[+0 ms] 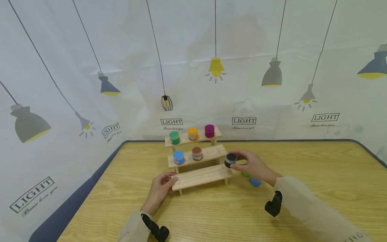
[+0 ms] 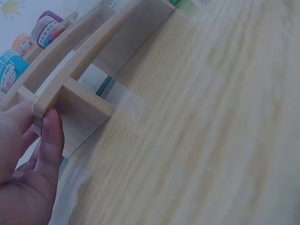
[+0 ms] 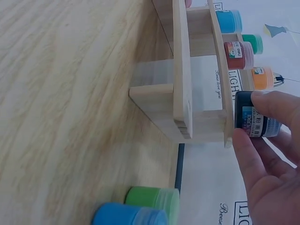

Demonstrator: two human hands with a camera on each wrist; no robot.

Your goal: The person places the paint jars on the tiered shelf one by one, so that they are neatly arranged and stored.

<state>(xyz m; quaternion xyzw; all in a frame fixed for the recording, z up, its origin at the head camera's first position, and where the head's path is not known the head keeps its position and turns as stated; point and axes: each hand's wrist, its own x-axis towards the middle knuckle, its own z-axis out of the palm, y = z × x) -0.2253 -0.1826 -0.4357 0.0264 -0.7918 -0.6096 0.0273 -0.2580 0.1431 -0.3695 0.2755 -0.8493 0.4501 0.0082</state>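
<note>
A black paint jar (image 1: 230,160) is held between the thumb and fingers of my right hand (image 1: 252,165), at the right end of the wooden three-step rack. In the right wrist view the jar (image 3: 253,115) appears close by the end of the middle board (image 3: 224,89). My left hand (image 1: 160,188) pinches the left end of the bare lowest board (image 1: 201,176), thumb on top and fingers beneath. A light blue jar (image 1: 178,157) and a reddish-brown jar (image 1: 197,153) stand on the middle step. Green (image 1: 174,137), orange (image 1: 192,134) and purple (image 1: 209,131) jars line the top step.
On the table right of the rack stand a blue jar (image 3: 126,214) and a green jar (image 3: 150,199), side by side, partly hidden by my right hand in the head view. Behind the wooden table (image 1: 317,201) hangs a white sheet (image 1: 193,74) printed with lamps.
</note>
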